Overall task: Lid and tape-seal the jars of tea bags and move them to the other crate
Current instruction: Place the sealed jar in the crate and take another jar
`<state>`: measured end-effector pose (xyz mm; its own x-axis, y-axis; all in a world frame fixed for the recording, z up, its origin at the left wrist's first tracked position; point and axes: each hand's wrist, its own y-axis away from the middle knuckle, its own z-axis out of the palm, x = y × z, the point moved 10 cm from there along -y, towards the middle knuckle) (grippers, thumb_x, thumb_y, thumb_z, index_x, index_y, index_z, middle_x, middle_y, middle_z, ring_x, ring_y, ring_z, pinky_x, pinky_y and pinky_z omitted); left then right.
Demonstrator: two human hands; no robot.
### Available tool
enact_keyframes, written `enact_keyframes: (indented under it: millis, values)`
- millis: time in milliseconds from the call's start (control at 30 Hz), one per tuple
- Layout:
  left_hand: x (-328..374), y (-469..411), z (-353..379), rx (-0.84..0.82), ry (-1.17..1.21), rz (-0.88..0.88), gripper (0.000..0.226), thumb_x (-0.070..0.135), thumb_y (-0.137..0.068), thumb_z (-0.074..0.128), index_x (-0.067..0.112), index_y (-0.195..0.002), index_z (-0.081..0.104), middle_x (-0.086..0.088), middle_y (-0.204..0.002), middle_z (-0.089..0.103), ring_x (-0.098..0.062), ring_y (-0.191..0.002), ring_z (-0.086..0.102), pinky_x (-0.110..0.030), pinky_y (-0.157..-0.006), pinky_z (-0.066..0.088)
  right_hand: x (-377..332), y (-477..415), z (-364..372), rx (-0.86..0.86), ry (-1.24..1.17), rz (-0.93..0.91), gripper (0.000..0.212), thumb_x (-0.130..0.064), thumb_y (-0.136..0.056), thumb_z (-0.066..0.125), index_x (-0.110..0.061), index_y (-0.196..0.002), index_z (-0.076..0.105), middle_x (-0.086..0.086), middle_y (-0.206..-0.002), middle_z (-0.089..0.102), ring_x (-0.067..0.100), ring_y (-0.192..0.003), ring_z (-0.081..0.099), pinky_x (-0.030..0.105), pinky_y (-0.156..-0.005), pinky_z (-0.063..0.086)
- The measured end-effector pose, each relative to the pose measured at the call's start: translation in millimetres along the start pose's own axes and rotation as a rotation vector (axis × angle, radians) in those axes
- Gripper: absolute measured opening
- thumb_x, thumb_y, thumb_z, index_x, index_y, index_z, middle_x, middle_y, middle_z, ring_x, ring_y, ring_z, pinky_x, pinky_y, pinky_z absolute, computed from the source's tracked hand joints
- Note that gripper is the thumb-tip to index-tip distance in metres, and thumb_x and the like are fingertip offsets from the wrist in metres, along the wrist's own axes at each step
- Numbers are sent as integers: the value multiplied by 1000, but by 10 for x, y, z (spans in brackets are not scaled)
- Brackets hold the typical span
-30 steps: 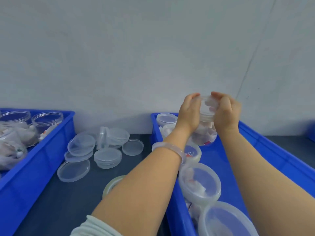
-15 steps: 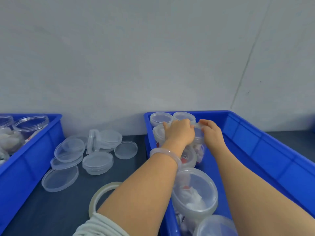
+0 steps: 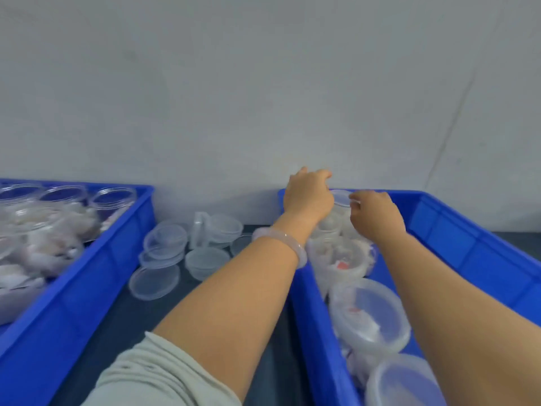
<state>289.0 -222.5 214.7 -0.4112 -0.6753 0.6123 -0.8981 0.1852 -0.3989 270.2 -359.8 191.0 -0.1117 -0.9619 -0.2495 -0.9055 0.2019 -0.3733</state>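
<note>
Hidden: the back of the left hand (image 3: 307,197) covers its own fingers and the left side of the jar (image 3: 341,199). Both forearms cover parts of the right crate (image 3: 468,250) and of the table (image 3: 126,323).
Cut off: the left crate (image 3: 87,288) leaves the view at 9 o'clock and the right crate at 4 o'clock. The nearest lidded jar is cut by the lower edge.
Hard to see: the whole view is blurred. The white content of the left crate is one soft mass to us.
Left hand: at 1 o'clock, curved over the jar. We cannot tell if it grips.
Right hand: the right hand (image 3: 376,216) is curled, and its fingertips (image 3: 357,198) pinch the right rim of the jar lid.
Jar: between the two hands, at the far end of the right crate, lid on.
Count, lidded jars: besides this one we count three lidded jars (image 3: 371,312) in a row along the left wall of the right crate.
Count, open jars: three open jars (image 3: 114,196) at the far edge of the left crate.
Count, loose lids: about seven loose lids (image 3: 165,241) at 11 o'clock, some stacked, one standing on its edge.
Count, other: one bracelet (image 3: 281,240), one sleeve (image 3: 164,373), both on the left arm.
Edges: both crates stand near the wall (image 3: 263,83).
Room: a dark strip of table runs between the crates. The blue floor of the right crate shows at 3 o'clock of the jars.
</note>
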Motion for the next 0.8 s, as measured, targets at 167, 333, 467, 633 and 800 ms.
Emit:
enact_keyframes:
  millis: [167, 333, 467, 633, 800]
  values:
    - [-809, 216, -1042, 14, -124, -129, 43, 6, -92, 45, 17, -133, 54, -9, -139, 53, -26, -127, 48, -36, -106, 38, -1663, 185, 83, -115, -327, -290, 36, -16, -94, 48, -17, -129, 57, 6, -125, 63, 29, -119, 53, 36, -97, 41]
    - [-1948, 901, -2074, 70, -394, -348, 25, 11, -88, 55, 5, -111, 63, -19, -120, 63, -35, -113, 56, -40, -92, 46, -3434, 907, 542, -310, -387, -594, 33, -7, -89, 48, -10, -119, 60, 16, -120, 63, 34, -112, 56, 37, -90, 44]
    - [-2733, 1557, -2724, 101, -699, -624, 34, 22, -88, 56, 7, -119, 58, -18, -123, 60, -36, -116, 54, -43, -95, 45, -4218, 1497, 967, -453, -359, -686, 22, -14, -91, 47, -14, -109, 60, 11, -115, 61, 33, -107, 55, 37, -88, 44]
    - [-3276, 2115, -2921, 110, -625, -949, 29, 26, -90, 55, 16, -116, 60, -10, -128, 56, -33, -123, 46, -51, -106, 32, -4603, 1725, 1107, -385, -145, -760, 31, -16, -91, 46, -20, -120, 55, 5, -113, 63, 26, -112, 53, 39, -105, 24]
    - [-3105, 2040, -3065, 212, -531, -881, 21, 12, -92, 54, 9, -110, 65, -12, -112, 65, -29, -106, 60, -37, -77, 43, -4759, 1848, 1114, -564, -326, -769, 46, -15, -91, 52, -10, -135, 40, 20, -135, 48, 34, -120, 49, 47, -98, 42]
